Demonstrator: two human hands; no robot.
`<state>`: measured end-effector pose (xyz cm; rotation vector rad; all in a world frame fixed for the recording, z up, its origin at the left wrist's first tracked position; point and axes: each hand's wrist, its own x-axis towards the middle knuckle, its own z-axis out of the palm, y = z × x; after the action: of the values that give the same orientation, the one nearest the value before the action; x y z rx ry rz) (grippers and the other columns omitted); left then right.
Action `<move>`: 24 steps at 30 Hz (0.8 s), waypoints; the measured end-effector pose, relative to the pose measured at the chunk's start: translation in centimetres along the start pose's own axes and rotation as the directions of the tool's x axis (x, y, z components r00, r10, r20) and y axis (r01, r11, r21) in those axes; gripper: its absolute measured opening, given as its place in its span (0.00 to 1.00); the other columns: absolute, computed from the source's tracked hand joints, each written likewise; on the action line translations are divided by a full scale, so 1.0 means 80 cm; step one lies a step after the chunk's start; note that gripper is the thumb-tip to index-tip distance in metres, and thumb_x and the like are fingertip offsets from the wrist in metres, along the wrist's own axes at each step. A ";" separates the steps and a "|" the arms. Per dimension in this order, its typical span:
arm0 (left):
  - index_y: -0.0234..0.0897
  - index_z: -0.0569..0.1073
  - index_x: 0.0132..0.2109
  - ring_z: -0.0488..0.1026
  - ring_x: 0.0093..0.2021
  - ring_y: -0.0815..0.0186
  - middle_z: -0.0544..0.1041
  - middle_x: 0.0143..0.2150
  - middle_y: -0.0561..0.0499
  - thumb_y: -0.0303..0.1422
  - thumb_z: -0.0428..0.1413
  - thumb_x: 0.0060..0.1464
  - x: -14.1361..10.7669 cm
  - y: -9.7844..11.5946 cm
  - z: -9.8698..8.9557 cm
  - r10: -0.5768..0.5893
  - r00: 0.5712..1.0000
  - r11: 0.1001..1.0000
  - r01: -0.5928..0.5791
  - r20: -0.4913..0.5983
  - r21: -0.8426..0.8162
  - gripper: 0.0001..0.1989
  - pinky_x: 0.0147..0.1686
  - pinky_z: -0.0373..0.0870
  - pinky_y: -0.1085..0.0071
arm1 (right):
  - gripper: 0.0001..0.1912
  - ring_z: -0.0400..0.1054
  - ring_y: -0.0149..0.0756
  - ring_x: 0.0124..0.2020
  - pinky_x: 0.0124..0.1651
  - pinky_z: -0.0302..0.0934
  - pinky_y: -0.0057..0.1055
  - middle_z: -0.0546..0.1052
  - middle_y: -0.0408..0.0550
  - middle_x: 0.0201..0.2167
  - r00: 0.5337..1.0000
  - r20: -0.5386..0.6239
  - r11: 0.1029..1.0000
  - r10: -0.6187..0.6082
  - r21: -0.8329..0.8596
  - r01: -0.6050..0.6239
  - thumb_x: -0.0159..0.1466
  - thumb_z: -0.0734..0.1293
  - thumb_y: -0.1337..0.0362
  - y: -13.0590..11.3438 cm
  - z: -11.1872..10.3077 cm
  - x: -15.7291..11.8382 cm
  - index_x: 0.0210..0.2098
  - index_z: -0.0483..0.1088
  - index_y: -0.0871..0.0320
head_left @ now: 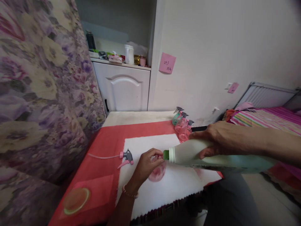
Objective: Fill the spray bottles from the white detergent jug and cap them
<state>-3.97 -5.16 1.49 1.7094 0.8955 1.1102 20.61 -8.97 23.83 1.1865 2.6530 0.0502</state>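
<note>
My left hand [150, 163] is closed round the neck of a small pink see-through bottle [157, 174], which stands on a white cloth [178, 182]. My right hand [213, 139] grips a large pale green jug [191, 153], tipped on its side. The jug's green-lined mouth points left, right beside the small bottle's neck. Whether liquid is flowing I cannot tell. Left of my left hand lies a loose grey and pink spray head [127, 157] with its thin tube stretching left.
Several spray bottles [183, 125] stand at the table's back right. A round cap-like thing [76, 201] lies on the red cover [108, 138] at front left. A floral curtain [47, 94] hangs on the left; a bed [265, 119] is at right.
</note>
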 end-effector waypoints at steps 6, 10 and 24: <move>0.38 0.77 0.40 0.73 0.42 0.62 0.77 0.39 0.49 0.30 0.59 0.51 0.000 -0.004 0.000 0.012 1.000 1.000 -0.012 -0.002 0.007 0.07 0.45 0.68 0.68 | 0.22 0.68 0.34 0.20 0.23 0.50 0.26 0.75 0.43 0.20 1.000 0.014 1.000 0.010 -0.003 -0.010 0.64 0.65 0.50 0.001 0.002 0.001 0.51 0.72 0.55; 0.38 0.77 0.39 0.73 0.41 0.62 0.77 0.38 0.49 0.30 0.59 0.51 0.000 -0.004 0.000 0.021 1.000 1.000 -0.021 -0.005 0.011 0.07 0.45 0.68 0.68 | 0.24 0.69 0.34 0.21 0.23 0.50 0.26 0.74 0.43 0.20 1.000 0.014 1.000 0.009 -0.014 -0.009 0.65 0.63 0.47 0.003 0.003 0.000 0.52 0.71 0.56; 0.38 0.77 0.40 0.73 0.44 0.62 0.77 0.40 0.50 0.30 0.59 0.53 -0.001 -0.007 0.000 -0.001 1.000 1.000 0.000 -0.018 -0.030 0.06 0.47 0.66 0.68 | 0.30 0.70 0.35 0.24 0.25 0.55 0.25 0.75 0.44 0.24 0.994 0.007 0.968 0.112 0.224 -0.111 0.64 0.61 0.43 0.026 0.059 -0.020 0.58 0.65 0.55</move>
<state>-4.03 -5.02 0.96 1.6772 0.8860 1.1350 24.22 -9.04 19.82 1.4055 2.6486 -0.2338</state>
